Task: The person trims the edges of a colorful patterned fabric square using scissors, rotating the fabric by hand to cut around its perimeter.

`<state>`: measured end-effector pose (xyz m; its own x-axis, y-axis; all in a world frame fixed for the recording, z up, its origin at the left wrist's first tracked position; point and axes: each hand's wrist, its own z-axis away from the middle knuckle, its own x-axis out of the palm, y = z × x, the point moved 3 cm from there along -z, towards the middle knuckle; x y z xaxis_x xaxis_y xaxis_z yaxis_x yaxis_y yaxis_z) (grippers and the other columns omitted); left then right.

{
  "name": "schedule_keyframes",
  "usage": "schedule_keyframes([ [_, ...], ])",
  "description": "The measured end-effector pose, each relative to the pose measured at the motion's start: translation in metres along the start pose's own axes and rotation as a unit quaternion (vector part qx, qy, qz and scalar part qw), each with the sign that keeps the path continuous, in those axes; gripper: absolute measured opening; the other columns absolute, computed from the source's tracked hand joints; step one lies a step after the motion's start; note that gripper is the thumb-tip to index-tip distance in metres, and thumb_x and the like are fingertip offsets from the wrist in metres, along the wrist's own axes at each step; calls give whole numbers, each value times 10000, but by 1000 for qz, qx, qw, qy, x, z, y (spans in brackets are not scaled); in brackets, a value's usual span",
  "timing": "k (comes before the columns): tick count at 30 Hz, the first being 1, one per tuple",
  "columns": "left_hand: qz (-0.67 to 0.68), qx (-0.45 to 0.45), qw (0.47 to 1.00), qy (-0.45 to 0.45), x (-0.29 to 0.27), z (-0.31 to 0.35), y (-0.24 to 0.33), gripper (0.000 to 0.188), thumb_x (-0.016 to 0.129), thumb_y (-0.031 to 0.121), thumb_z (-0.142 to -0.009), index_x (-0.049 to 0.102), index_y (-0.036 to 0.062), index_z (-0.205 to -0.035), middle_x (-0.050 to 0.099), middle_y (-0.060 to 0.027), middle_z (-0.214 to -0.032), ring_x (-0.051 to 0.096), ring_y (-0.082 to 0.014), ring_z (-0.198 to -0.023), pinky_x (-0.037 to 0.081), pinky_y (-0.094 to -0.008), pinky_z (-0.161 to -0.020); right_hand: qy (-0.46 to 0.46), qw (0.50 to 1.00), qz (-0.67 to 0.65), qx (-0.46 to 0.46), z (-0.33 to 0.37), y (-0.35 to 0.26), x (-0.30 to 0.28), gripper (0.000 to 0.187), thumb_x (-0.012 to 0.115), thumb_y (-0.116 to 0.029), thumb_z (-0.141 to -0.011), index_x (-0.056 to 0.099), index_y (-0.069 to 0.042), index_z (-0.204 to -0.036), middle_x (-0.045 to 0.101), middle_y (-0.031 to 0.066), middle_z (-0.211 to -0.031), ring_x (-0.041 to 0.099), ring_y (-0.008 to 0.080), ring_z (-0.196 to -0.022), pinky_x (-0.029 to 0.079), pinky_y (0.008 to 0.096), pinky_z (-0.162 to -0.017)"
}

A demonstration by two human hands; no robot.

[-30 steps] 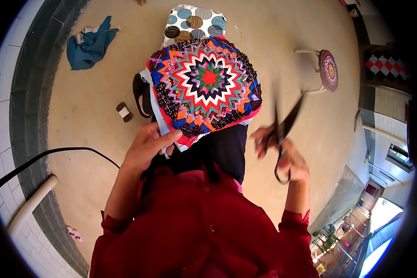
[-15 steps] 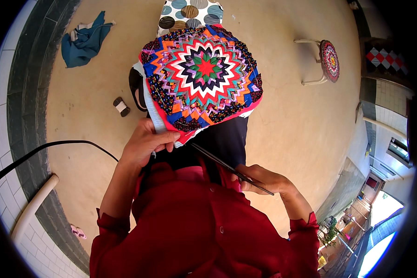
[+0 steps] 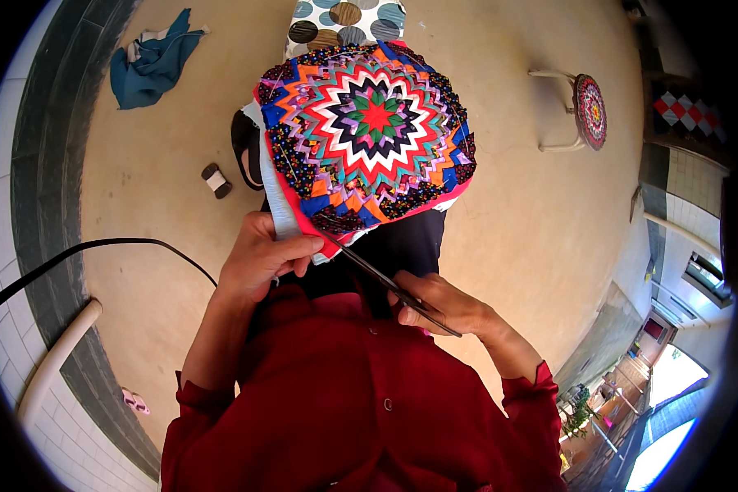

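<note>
A round patchwork cushion cover (image 3: 377, 115) with a many-coloured star of folded fabric points lies across my lap. Red and pale blue cloth layers show beyond its rim. My left hand (image 3: 264, 256) pinches the near left corner of these layers between thumb and fingers. From the right, my right hand (image 3: 441, 302) grips long dark scissors (image 3: 367, 269) by the handles. Their blades reach the cloth edge just beside my left fingertips. Whether the blades are parted is hard to see.
Beyond the patchwork stands a box with a dotted pattern (image 3: 348, 23). On the floor lie a blue-green cloth (image 3: 152, 66) and a dark yarn ball with a pale band (image 3: 216, 180). A small stool with a patterned seat (image 3: 589, 112) stands at right. A black cable (image 3: 115, 242) curves in from the left.
My right hand has moved up and left, bringing the scissor blades onto the cloth edge. My left hand keeps its pinch. The whole view has shifted slightly.
</note>
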<state>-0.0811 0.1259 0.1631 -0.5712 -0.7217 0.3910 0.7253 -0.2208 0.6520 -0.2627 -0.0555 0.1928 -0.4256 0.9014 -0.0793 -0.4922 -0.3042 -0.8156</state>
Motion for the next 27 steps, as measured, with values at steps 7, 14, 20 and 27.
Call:
schedule_keyframes([
  [7, -2, -5, 1000, 3, -3, -1, -3, 84, 734, 60, -768, 672, 10, -742, 584, -37, -547, 465, -64, -411, 225, -208, -375, 24, 1000, -6, 13, -10, -11, -1, 508, 611, -462, -897, 465, 22, -849, 462, 174, -545, 504, 376, -513, 398, 431, -491],
  [14, 3, -17, 1000, -11, -6, -4, -7, 94, 734, 68, -770, 671, 2, -749, 583, -38, -550, 469, -69, -407, 215, -211, -367, 55, 998, 39, -10, -17, -12, 0, 488, 607, -427, -909, 459, 30, -824, 490, 200, -543, 512, 413, -525, 399, 435, -481],
  [20, 0, -18, 1000, -14, -7, -6, -7, 99, 733, 70, -763, 672, -6, -742, 574, -44, -531, 440, -63, -394, 217, -212, -370, 84, 994, 61, 19, -19, -13, 9, 458, 587, -397, -930, 471, 33, -823, 500, 211, -534, 527, 433, -527, 420, 448, -478],
  [27, -24, -21, 999, -22, -8, -9, -6, 113, 730, 96, -747, 680, -4, -735, 559, -42, -505, 412, -55, -386, 224, -214, -378, 133, 986, 99, 23, -26, -1, 26, 447, 576, -395, -935, 477, 32, -853, 518, 223, -545, 549, 443, -556, 436, 477, -490],
])
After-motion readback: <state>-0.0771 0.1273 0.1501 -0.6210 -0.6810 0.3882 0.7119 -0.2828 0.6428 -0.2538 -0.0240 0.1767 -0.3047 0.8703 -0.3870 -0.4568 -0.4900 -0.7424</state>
